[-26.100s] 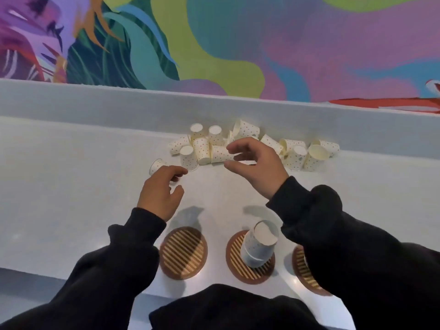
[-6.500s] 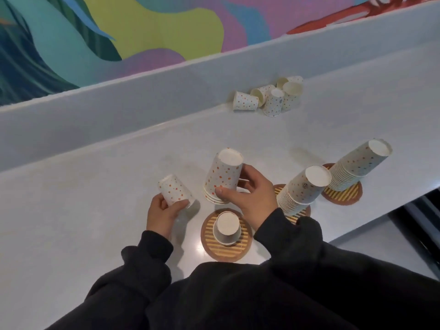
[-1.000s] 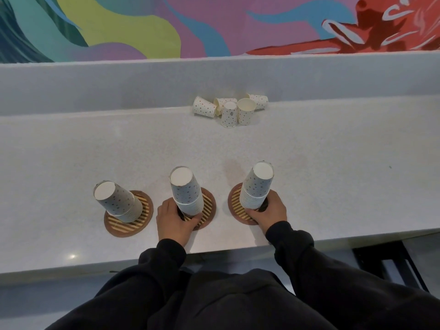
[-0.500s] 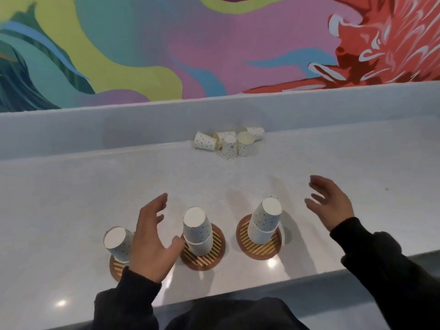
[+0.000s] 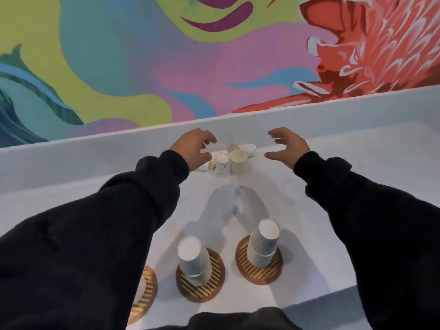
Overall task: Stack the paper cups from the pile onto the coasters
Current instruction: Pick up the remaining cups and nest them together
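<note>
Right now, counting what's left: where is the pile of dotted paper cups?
Head view, centre: the dotted paper cup pile lies by the back ledge, between the left hand and right hand.

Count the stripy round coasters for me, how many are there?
3, along the near edge of the counter: the right coaster, the middle coaster, and the left coaster, mostly hidden behind the left sleeve. Another could hide under the sleeves.

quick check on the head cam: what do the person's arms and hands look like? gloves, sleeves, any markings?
Both are bare: no gloves, rings or watch show on the left hand or the right hand. Each arm is covered by a long, loose black sleeve of soft fabric, the left sleeve and the right sleeve, each ending in a cuff at the wrist. No logos, stripes or markings show.
</note>
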